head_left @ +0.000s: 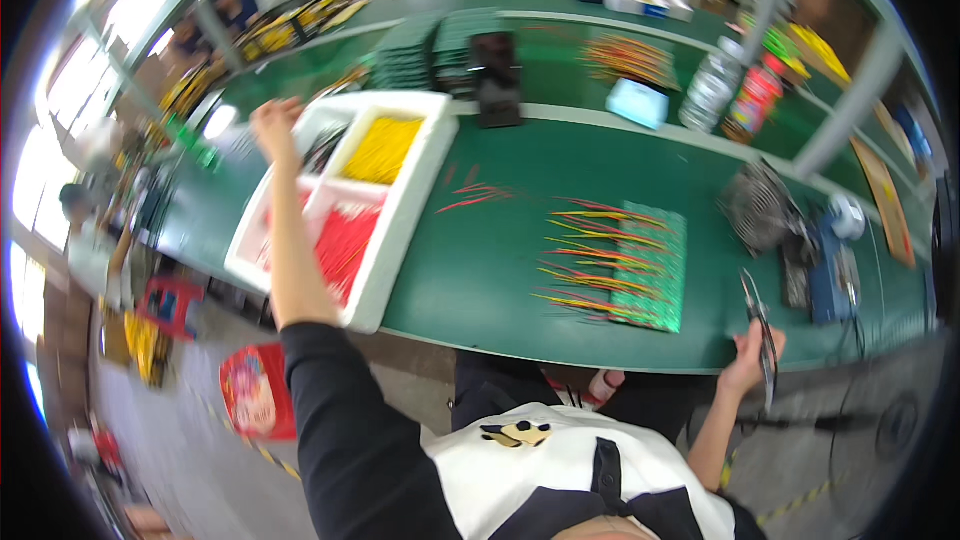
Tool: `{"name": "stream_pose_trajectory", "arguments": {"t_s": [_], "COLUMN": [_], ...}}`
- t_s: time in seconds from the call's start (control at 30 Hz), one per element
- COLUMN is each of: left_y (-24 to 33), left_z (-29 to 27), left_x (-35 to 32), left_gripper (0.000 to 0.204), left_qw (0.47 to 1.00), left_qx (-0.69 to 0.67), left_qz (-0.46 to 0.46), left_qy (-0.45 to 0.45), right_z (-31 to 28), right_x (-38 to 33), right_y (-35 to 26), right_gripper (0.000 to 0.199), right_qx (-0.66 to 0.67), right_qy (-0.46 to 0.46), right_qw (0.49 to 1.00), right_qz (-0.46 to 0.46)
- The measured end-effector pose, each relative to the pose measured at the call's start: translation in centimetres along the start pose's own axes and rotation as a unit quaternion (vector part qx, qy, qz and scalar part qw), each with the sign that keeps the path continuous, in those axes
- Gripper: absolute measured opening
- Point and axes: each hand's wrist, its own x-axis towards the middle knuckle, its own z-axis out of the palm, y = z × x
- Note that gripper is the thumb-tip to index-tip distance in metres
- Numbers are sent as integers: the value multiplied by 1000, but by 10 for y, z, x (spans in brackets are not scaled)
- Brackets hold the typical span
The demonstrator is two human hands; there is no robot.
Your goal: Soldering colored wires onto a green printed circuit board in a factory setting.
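Observation:
My left hand (276, 118) is stretched far out over the far left corner of a white foam tray (408, 225). Its fingers look loosely apart, with nothing visible in them. Yellow wires (382, 149), red wires (348, 248) and dark pieces (323, 148) lie in the tray's compartments; my forearm hides part of it. Close to the bench's front edge at right, my right hand (745, 358) is closed round a slim dark-handled soldering iron (768, 350), a bent metallic strand at its upper end. Left of that hand lies a green circuit board panel (660, 312) with red and yellow wires (590, 250) across it.
Loose red wires (478, 196) lie on the green bench (480, 290). A small fan (757, 205) and a blue soldering station (832, 275) stand at right. Behind are stacked boards (405, 55), a clear bottle (712, 85) and a red-labelled bottle (755, 98). A red stool (262, 392) stands below.

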Motion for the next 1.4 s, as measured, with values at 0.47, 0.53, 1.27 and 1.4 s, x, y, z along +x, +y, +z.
{"name": "stream_pose_trajectory", "arguments": {"t_s": [0.47,0.53,1.27,1.4], "left_y": [411,415,431,430], "left_z": [208,212,245,243], "left_x": [-336,-344,-341,-338], "left_gripper": [17,17,12,11], "left_qw": [480,482,642,639], "left_qx": [-34,-47,9,16], "left_qz": [455,448,372,356], "left_qy": [-749,-752,-670,-682], "right_z": [10,6,1,-2], "right_x": [-2,-4,-4,-6], "right_y": [8,6,-3,-11], "right_gripper": [16,16,17,16], "right_qx": [101,85,116,85], "right_qy": [-50,-50,-44,-78], "right_qw": [993,995,992,990], "right_qz": [28,17,29,76]}}
